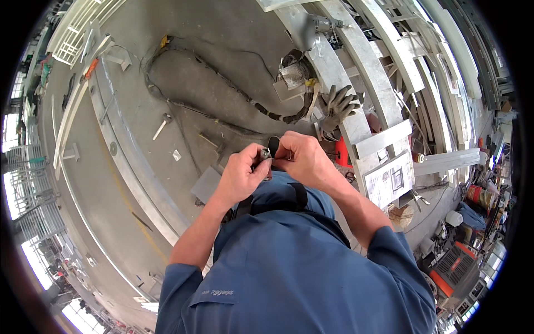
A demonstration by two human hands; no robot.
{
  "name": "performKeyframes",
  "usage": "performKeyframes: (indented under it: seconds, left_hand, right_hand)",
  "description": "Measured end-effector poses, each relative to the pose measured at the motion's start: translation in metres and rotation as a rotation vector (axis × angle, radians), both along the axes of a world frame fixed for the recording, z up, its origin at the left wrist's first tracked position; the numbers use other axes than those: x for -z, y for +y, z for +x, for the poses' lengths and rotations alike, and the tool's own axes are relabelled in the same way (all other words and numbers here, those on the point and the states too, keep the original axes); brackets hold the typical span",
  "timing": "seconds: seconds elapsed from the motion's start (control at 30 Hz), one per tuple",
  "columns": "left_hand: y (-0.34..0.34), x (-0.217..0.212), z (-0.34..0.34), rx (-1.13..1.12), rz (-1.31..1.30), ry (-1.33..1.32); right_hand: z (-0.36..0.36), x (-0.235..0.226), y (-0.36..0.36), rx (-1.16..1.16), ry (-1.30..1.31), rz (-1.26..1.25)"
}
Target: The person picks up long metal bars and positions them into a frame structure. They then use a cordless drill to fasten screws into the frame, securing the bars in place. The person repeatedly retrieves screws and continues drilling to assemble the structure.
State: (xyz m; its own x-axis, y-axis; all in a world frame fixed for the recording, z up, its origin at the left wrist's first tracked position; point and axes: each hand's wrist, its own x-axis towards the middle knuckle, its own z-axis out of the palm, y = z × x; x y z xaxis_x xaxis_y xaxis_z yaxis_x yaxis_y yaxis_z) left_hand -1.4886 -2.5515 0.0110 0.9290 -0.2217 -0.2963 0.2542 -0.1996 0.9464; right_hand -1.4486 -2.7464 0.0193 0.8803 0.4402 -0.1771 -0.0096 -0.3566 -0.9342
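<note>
My two hands meet in front of my waist. Between the thumb and curled fingers of my left hand (pixel 240 172) is a small silvery metal piece (pixel 266 152), its kind too small to tell. A reddish-brown bit shows just below it, partly covered by the thumb. My right hand (pixel 303 157) is closed in a pinch right beside the metal piece; whatever its fingertips hold is hidden. A pair of grey work gloves (pixel 337 106) lies on the metal beams to the right, beyond my right hand.
A power drill (pixel 325 23) rests on the pale metal beams (pixel 356 50) at the far right. A dark wrapped cable (pixel 222 83) loops over the floor ahead, with a hammer (pixel 162 127) left of it. Near the beams are a printed drawing (pixel 389 179) and a red container (pixel 342 151).
</note>
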Motion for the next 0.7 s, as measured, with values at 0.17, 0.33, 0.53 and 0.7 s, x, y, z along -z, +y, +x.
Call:
performKeyframes:
  seconds: [0.17, 0.33, 0.53, 0.7]
  left_hand:
    - [-0.001, 0.013, 0.061, -0.046, -0.246, 0.147]
    - [0.001, 0.021, 0.122, 0.071, -0.322, 0.278]
    - [0.018, 0.026, 0.203, 0.310, -0.347, 0.396]
    - [0.044, 0.031, 0.270, 0.432, -0.352, 0.445]
  right_hand:
    - [0.050, -0.001, -0.002, 0.093, -0.009, 0.052]
    - [0.083, 0.014, -0.004, 0.222, -0.075, 0.063]
    - [0.127, 0.023, 0.008, 0.381, -0.047, 0.062]
    - [0.170, 0.027, 0.040, 0.525, 0.000, 0.073]
